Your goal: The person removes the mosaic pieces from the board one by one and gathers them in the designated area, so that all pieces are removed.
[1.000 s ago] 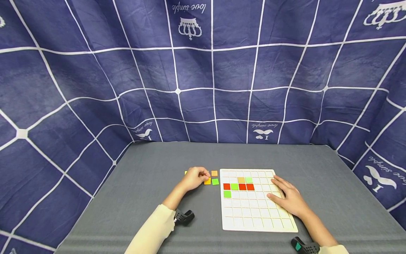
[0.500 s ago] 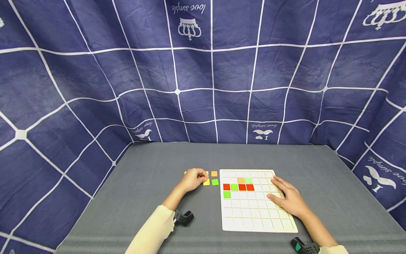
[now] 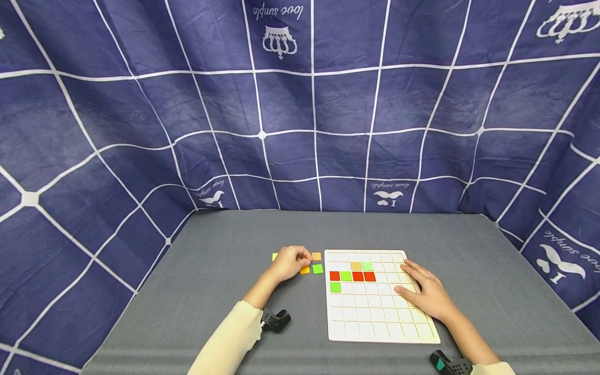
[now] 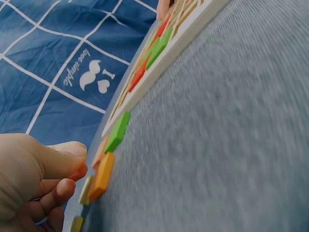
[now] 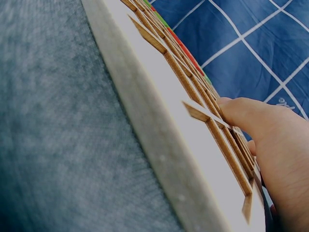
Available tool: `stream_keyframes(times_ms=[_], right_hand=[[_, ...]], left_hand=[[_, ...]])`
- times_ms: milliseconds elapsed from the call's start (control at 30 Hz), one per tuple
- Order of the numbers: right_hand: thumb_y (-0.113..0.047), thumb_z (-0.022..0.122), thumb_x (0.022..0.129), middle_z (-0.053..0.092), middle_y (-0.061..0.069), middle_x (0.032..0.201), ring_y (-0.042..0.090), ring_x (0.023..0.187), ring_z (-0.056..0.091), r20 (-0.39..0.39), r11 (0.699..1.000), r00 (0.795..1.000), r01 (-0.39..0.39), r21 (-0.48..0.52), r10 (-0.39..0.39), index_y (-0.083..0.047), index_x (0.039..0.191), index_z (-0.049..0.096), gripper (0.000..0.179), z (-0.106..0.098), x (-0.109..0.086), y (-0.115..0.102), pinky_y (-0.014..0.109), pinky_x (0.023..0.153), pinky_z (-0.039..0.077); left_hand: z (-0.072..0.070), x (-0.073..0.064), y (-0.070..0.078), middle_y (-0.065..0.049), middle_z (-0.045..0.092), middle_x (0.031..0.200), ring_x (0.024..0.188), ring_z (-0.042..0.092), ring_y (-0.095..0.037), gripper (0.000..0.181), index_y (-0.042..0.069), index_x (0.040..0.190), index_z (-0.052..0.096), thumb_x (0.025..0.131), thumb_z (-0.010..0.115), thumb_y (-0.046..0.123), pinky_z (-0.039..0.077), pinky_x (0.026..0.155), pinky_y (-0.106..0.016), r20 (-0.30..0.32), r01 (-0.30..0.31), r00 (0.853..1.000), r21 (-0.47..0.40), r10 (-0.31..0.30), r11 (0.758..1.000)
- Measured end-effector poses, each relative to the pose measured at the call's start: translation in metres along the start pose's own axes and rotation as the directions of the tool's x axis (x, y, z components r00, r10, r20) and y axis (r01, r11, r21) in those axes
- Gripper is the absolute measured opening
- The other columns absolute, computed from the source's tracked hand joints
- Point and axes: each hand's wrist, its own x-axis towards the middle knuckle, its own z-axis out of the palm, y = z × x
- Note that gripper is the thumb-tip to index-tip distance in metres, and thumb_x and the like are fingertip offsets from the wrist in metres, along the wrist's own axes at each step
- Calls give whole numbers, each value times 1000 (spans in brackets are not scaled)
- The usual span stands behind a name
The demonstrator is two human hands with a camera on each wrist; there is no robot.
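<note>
My left hand (image 3: 291, 262) hovers over several small square tiles left of the board, its fingers curled and its thumb and index tips together. An orange-red patch shows at those tips in the left wrist view; I cannot tell whether it is a tile. Close by lie an orange tile (image 4: 101, 176), a green tile (image 3: 317, 269) and a light orange tile (image 3: 316, 256). A yellow tile (image 4: 86, 191) sits behind the orange one, partly hidden. My right hand (image 3: 426, 293) rests with spread fingers on the right edge of the white grid board (image 3: 365, 315).
On the board, three red tiles and a green tile (image 3: 346, 276) form a row. Above them are a tan tile (image 3: 356, 266) and a pale green one (image 3: 367, 266); another green tile (image 3: 335, 287) lies below. A grey cloth (image 3: 244, 229) covers the table, and a blue curtain (image 3: 290, 104) hangs behind.
My left hand first slips slightly back with the orange tile shifting toward me, then lifts up and right from it. My right hand and the board stay put.
</note>
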Motion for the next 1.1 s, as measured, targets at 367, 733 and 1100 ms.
stream_keyframes(times_ms=[367,733,1100], right_hand=[[-31,76,82,48,23,140,49,127,41,-42,999,998,42,1,-42,3,132,56,64,-1,0,-3,63,96,29],[-32,75,83,46,23,142,48,129,39,-25,1000,999,25,-5,-25,2,134,55,65,-3,0,-4,64,98,28],[-35,74,84,45,24,142,49,129,39,-16,1000,1000,20,-15,-20,2,135,54,66,-1,0,-2,64,98,28]], left_hand=[[11,10,16,2,65,72,56,51,-1,4,4,85,71,87,72,8,45,57,-20,25,-31,999,-30,32,999],[25,19,27,7,63,73,63,51,-2,4,8,84,72,87,73,11,43,61,-21,45,-52,998,-39,54,998],[35,24,41,6,62,72,64,51,-1,5,6,86,72,84,75,11,43,62,-19,59,-77,995,-71,81,995]])
